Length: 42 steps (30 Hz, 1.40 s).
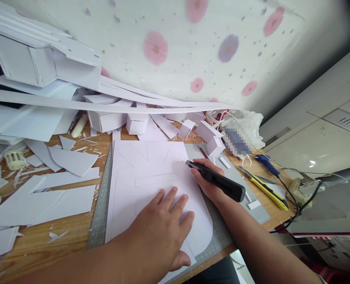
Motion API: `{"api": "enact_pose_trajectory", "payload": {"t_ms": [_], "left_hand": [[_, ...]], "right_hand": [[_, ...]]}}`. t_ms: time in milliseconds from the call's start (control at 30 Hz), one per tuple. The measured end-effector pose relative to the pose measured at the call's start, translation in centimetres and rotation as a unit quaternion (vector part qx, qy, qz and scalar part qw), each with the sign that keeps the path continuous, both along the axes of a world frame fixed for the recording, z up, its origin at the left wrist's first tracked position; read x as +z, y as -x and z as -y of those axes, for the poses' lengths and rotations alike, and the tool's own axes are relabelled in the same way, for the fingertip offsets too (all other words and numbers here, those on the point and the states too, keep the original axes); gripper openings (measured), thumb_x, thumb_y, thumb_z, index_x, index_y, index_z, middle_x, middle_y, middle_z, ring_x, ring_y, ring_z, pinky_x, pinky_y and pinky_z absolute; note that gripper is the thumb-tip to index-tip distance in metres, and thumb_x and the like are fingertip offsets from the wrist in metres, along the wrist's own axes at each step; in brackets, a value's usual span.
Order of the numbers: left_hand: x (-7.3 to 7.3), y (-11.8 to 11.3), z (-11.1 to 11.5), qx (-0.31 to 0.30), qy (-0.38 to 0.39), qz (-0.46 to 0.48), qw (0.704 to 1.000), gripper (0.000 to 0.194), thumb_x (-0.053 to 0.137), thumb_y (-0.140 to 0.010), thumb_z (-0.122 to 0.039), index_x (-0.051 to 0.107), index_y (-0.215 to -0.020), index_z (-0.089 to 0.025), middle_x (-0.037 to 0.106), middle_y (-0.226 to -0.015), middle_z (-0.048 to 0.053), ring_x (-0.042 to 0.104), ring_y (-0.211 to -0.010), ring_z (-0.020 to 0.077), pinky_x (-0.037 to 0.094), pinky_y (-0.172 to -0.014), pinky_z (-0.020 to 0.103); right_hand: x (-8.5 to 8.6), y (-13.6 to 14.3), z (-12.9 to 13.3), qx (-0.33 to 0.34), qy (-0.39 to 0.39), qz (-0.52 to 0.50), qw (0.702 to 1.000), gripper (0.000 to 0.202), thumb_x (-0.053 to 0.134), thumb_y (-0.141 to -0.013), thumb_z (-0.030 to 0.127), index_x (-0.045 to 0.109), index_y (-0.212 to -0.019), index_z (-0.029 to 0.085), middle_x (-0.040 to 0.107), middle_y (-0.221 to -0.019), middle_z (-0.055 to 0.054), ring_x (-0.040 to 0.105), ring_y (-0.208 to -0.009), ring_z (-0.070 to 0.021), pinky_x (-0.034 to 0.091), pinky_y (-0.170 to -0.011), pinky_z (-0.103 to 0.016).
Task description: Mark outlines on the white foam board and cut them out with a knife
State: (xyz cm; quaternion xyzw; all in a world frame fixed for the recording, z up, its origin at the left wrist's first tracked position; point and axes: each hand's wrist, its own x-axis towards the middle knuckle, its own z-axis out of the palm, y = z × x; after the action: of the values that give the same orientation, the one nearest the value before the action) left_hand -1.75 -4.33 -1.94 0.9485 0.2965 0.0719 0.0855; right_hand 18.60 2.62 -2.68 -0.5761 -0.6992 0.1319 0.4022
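- The white sheet (155,167), marked with thin drawn lines, is laid on the grey cutting mat (99,221).
- The left hand (160,221) is spread flat on the sheet, fingers apart, with nothing grasped.
- The black cutter (222,180) is gripped in the right hand (207,188), fingers closed around it; its front end is positioned at the sheet's upper right. Blade contact cannot be determined.
- White offcuts (72,159) are scattered at the left of the wooden table (71,238).

Black cutter (222,182), white sheet (158,167)
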Motion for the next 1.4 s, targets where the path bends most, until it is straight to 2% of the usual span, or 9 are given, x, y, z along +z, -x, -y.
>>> {"api": "enact_pose_trajectory", "payload": {"t_ms": [333,667,833,1267,1333,1400], "left_hand": [[0.3,-0.1,-0.3,0.003,0.014,-0.014,1.000,0.070,0.055,-0.078,-0.068,0.055,-0.128,-0.019,0.043,-0.143,0.020,0.032,-0.134,0.0438,0.034,-0.102,0.060],[0.7,-0.1,-0.5,0.008,0.013,-0.026,1.000,0.068,0.058,-0.078,-0.065,0.054,-0.131,-0.024,0.043,-0.144,0.016,0.034,-0.133,0.0426,0.034,-0.103,0.060],[1.2,-0.2,-0.5,0.005,0.016,-0.038,0.999,0.067,0.061,-0.077,-0.062,0.054,-0.132,-0.025,0.042,-0.144,0.016,0.035,-0.133,0.0427,0.034,-0.103,0.060],[1.6,-0.1,-0.4,0.004,0.006,-0.037,0.999,0.061,0.062,-0.079,-0.058,0.056,-0.129,-0.024,0.044,-0.143,0.016,0.035,-0.133,0.0424,0.034,-0.104,0.058],[1.5,0.0,-0.4,0.002,0.008,-0.034,0.999,0.065,0.062,-0.077,-0.061,0.055,-0.130,-0.024,0.043,-0.144,0.016,0.033,-0.134,0.0424,0.033,-0.104,0.058],[1.4,0.2,-0.4,-0.001,0.012,-0.031,0.999,0.078,0.063,-0.070,-0.070,0.054,-0.131,-0.022,0.041,-0.145,0.018,0.031,-0.135,0.0435,0.032,-0.105,0.059]], "right_hand": [[0.6,-0.8,2.1,0.020,-0.001,0.042,0.999,0.018,0.062,-0.081,0.032,0.065,-0.097,0.023,0.072,-0.088,-0.002,0.068,-0.077,-0.0190,0.055,-0.070,-0.030],[2.2,-1.7,6.6,0.050,0.027,0.082,0.995,0.015,0.060,-0.082,0.028,0.062,-0.096,0.021,0.071,-0.083,-0.002,0.067,-0.072,-0.0170,0.053,-0.064,-0.026],[2.2,-2.3,9.1,0.063,0.020,0.087,0.994,0.017,0.060,-0.081,0.025,0.061,-0.098,0.021,0.069,-0.077,-0.001,0.064,-0.064,-0.0145,0.051,-0.061,-0.024],[2.4,-3.8,14.3,0.069,0.035,0.113,0.991,0.023,0.062,-0.081,0.022,0.058,-0.103,0.023,0.069,-0.079,-0.001,0.066,-0.065,-0.0150,0.050,-0.060,-0.024],[2.5,-3.8,14.7,0.066,0.038,0.114,0.991,0.024,0.062,-0.080,0.021,0.058,-0.104,0.023,0.070,-0.080,-0.001,0.066,-0.066,-0.0151,0.051,-0.060,-0.024],[2.5,-3.7,14.9,0.063,0.036,0.117,0.990,0.024,0.062,-0.080,0.021,0.058,-0.104,0.023,0.070,-0.081,-0.002,0.067,-0.067,-0.0154,0.051,-0.061,-0.024]]}}
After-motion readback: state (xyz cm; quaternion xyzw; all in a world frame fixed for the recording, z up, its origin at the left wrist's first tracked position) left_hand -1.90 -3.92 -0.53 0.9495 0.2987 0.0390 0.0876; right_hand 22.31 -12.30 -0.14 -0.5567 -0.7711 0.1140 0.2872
